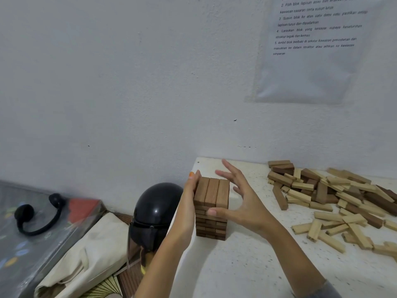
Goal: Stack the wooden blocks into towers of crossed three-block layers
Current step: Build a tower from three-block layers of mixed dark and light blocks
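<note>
A tower of dark brown wooden blocks [211,208] stands near the left edge of the white table [247,265], several crossed layers high, its top layer three blocks side by side. My left hand [190,196] lies flat against the tower's left side with straight fingers. My right hand [238,198] is spread on the tower's right, the thumb touching the front face, the fingers apart from the blocks. A loose pile of light and dark blocks [335,201] lies at the table's right.
A black helmet [154,211] sits just left of the table edge, above a cream cloth bag [90,254]. Black headphones [36,214] lie on a patterned surface far left. A printed instruction sheet [311,46] hangs on the white wall behind.
</note>
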A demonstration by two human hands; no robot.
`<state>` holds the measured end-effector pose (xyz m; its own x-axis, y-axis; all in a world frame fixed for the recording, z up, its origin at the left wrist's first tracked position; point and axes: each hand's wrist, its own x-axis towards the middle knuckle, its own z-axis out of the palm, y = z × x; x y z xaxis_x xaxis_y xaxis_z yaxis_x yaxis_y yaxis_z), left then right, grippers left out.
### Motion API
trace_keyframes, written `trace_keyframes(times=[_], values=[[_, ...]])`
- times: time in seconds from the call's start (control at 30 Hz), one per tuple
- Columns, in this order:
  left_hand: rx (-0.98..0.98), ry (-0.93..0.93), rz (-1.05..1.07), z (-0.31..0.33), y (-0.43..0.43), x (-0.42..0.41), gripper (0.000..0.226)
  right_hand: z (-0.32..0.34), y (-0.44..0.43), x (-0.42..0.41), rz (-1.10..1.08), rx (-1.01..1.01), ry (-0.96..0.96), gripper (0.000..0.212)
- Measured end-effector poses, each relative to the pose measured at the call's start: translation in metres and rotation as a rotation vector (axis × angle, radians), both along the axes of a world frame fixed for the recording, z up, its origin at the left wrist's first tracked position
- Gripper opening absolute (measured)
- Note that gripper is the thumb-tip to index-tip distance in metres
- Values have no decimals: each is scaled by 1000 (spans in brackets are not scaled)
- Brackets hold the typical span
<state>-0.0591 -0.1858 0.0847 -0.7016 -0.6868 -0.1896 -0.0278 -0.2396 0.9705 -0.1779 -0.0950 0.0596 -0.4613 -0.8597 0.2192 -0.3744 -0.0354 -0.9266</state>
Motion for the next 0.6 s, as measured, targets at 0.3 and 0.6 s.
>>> trace_keyframes(times=[0.3,0.6], values=[[34,72,21,-5,2,4,46,-8,3,40,-340,-198,-551,71],[83,112,124,1,18,3,66,-37,-34,59,-289,-116,-680,87]])
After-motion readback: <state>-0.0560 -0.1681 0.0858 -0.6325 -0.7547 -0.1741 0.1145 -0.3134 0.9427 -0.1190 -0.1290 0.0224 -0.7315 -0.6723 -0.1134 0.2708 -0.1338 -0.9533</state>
